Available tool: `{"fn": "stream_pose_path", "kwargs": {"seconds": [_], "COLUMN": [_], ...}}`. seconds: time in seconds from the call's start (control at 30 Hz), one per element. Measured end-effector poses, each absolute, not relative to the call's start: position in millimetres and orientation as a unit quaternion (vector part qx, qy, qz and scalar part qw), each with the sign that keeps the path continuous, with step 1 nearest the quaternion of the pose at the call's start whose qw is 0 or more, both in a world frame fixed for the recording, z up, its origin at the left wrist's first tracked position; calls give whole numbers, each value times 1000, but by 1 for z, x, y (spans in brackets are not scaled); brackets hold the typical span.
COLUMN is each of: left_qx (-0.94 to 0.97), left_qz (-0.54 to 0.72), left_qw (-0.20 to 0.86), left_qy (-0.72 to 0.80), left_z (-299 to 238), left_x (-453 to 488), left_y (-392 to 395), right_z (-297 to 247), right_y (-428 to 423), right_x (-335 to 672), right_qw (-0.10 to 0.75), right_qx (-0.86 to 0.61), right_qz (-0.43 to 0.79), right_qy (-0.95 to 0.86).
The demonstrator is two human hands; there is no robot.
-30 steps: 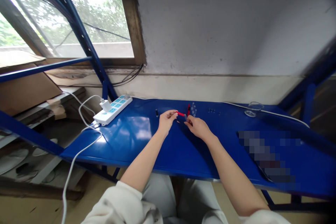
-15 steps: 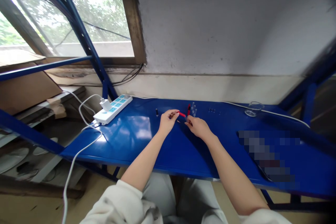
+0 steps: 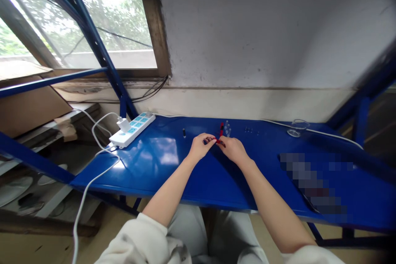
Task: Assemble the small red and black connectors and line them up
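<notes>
Both my hands meet over the far middle of the blue metal table (image 3: 161, 161). My left hand (image 3: 201, 146) is pinched on a small red part (image 3: 218, 140), and my right hand (image 3: 233, 149) is closed on the same part's other end, fingertips almost touching. Just behind them stand another red-and-black piece (image 3: 221, 126) and a few small clear pieces (image 3: 227, 128). A small black part (image 3: 184, 133) stands alone to the left of my left hand.
A white power strip (image 3: 132, 129) with a plugged-in charger and white cable lies at the table's far left. Tiny dark parts (image 3: 248, 130) and a clear ring-shaped item (image 3: 297, 128) lie to the right, near a thin white cable. A wall and a window rise behind.
My hands have come closer together, so the gap between them has closed and most of the red part is hidden by my fingers.
</notes>
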State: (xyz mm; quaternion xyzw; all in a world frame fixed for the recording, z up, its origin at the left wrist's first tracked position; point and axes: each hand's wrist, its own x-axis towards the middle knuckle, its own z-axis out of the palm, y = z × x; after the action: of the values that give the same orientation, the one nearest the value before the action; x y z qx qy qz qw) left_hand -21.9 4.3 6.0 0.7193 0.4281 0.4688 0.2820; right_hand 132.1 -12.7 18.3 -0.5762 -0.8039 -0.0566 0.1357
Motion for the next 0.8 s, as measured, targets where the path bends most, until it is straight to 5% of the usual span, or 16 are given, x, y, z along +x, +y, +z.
{"fn": "stream_pose_path", "kwargs": {"seconds": [0.33,0.6,0.8], "left_qx": [804,861,862], "left_qz": [377,266,98], "left_qw": [188,7,-37], "left_qy": [420,434,496], "left_z": [13,88,95], "left_x": [-30,-74,-98], "left_y": [13,50,76], "right_z": [14,8,12], "right_y": [-10,-9,-10], "right_x": [133,133,133], "right_qw": [147,189,179], "right_qx": [-576,-577,-567], "right_qz": [-27,59,90], "right_qy": [-804,-792,-799]}}
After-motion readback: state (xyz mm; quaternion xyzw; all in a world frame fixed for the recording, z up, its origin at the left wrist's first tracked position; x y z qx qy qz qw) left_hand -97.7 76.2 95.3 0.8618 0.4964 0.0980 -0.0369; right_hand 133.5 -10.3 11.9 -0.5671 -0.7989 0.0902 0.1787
